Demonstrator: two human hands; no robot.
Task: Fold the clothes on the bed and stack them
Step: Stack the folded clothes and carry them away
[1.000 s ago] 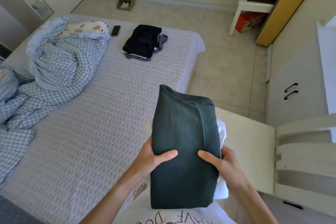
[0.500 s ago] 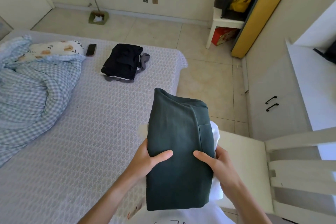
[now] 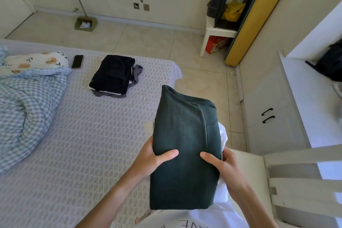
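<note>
A folded dark green garment [image 3: 185,135] lies on top of white clothes [image 3: 223,135], and I hold the bundle in front of my chest, over the bed's right edge. My left hand [image 3: 153,157] grips its left side with the thumb on top. My right hand [image 3: 220,163] grips the right side the same way, fingers hidden underneath. Further back on the grey patterned bed [image 3: 83,135] sits a stack of folded dark clothes [image 3: 112,75] with grey fabric sticking out below.
A crumpled blue checked blanket [image 3: 26,102] and a patterned pillow [image 3: 35,61] fill the bed's left side, with a black phone [image 3: 77,61] beside them. A white chair [image 3: 277,172] stands at my right. White cabinets [image 3: 268,116] line the right wall.
The view has swung to the right and tilted up, so the bed and stack slid left in frame. My hands keep the same hold on the green bundle.
</note>
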